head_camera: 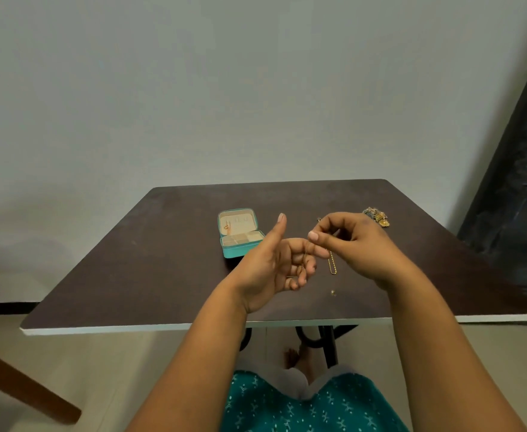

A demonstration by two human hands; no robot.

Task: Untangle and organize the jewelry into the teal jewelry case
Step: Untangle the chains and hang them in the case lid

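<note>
Hands meet above the table [131,260]: right hand [358,244] pinches a gold chain [332,265] hanging down; left hand [274,269] curls loosely round its other strand. Case [240,236] lies open just left, nearer the left hand.

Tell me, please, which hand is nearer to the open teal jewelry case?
The left hand. It is raised just beside the teal jewelry case's near right corner, overlapping it in view. The right hand is farther to the right, pinching a thin gold chain.
</note>
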